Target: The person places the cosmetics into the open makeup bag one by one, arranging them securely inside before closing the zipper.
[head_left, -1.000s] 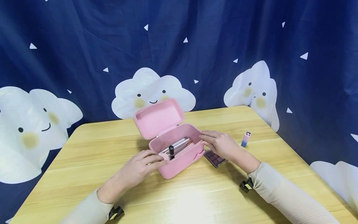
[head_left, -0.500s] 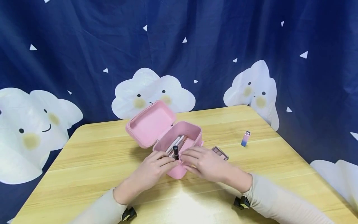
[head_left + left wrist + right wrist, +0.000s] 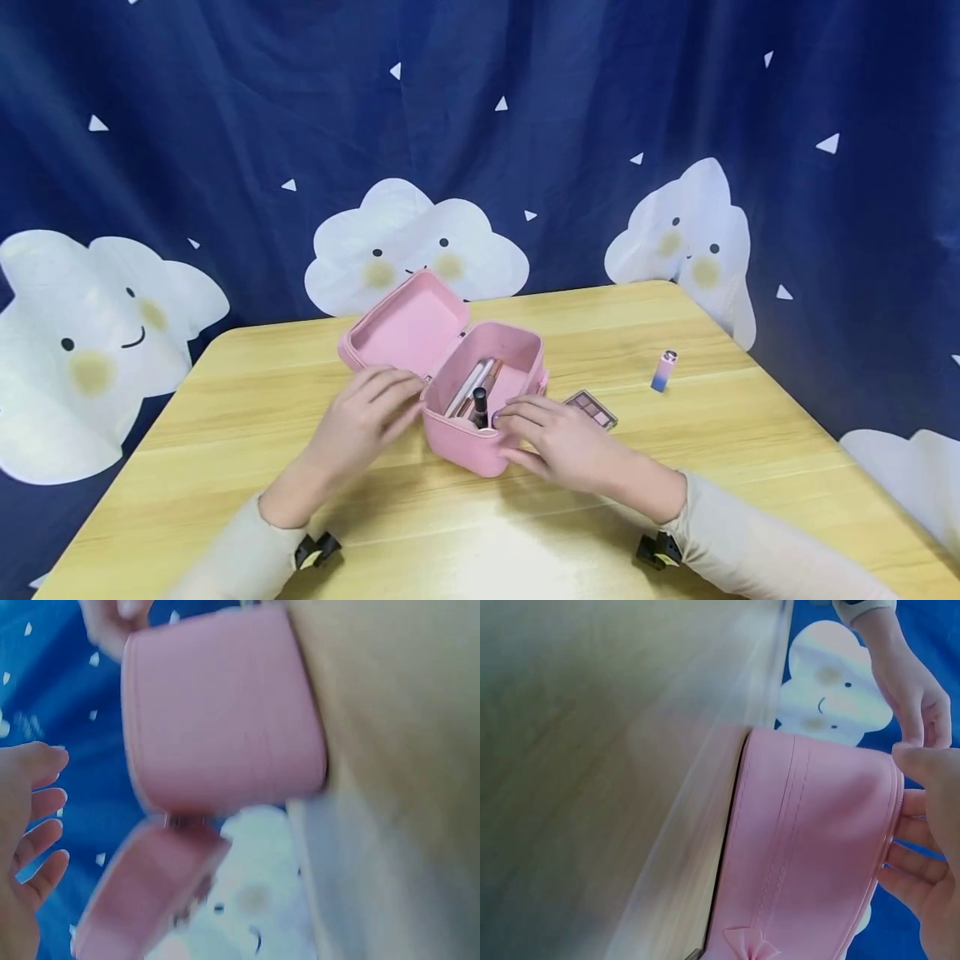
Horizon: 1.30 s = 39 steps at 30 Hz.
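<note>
A pink makeup case (image 3: 468, 450) stands on the table, turned at an angle, its lid (image 3: 408, 325) raised at the back left. Inside lie several slim makeup tubes (image 3: 480, 383) and an upright black-capped tube (image 3: 481, 404). My right hand (image 3: 558, 437) holds the case's near right rim, fingers over the edge and thumb outside. My left hand (image 3: 360, 421), fingers loosely bent and holding nothing, is beside the hinge end; the left wrist view shows its fingers (image 3: 45, 832) apart from the case. What lies under my right fingertips is mostly hidden.
An eyeshadow palette (image 3: 592, 408) lies right of the case, partly behind my right hand. Farther right stands a pink-and-blue lipstick (image 3: 663, 371). The wooden table (image 3: 247, 392) ends at a blue curtain (image 3: 450, 100) with clouds.
The case has been turned, its lid swinging left. My right hand has moved from the right end to the near rim. My left hand has come off the near rim, back leftward.
</note>
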### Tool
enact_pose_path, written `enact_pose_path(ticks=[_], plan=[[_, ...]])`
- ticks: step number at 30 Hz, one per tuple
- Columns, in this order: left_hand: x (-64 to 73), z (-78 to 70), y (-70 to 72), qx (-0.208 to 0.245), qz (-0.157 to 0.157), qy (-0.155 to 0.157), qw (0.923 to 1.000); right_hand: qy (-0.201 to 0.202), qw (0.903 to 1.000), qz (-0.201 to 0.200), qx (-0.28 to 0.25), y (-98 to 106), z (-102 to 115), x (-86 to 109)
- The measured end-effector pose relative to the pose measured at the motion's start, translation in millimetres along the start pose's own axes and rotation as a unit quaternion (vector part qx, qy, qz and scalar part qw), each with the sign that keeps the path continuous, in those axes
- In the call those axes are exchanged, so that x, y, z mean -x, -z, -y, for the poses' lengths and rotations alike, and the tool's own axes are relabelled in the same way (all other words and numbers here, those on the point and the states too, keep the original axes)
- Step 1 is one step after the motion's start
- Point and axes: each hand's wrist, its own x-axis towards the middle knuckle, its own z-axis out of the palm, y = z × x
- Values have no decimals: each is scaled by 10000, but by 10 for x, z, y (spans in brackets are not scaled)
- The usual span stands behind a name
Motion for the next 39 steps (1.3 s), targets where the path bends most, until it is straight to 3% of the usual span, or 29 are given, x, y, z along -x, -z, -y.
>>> enact_pose_path(ticks=[6,13,17,20,23,25,28,32,35,39], plan=[[68,235,200,-191,-427,443,9979,-241,9996,118,-35,49,-56,74],[225,398,314,-23,-323,1144,9929,-388,9992,-92,-39,52,-122,136],[314,437,292,395,-222,1711,9842,-625,9980,-98,45,57,-147,174],[347,445,252,992,-147,1843,9777,-844,9964,-66,40,56,-159,195],[356,434,218,1380,-147,1722,9752,-1100,9939,-29,-20,49,-164,207],[351,422,211,1352,-180,1619,9773,-1292,9916,-11,-38,47,-162,212],[334,415,221,955,-138,1331,9864,-1468,9891,11,-114,49,-163,212],[305,426,268,402,168,784,9960,-1377,9901,-44,-252,55,-186,200],[284,440,316,181,329,475,9982,-1259,9914,-109,-339,54,-209,198],[229,461,374,-97,290,180,9994,-1186,9916,-143,-503,52,-246,204]])
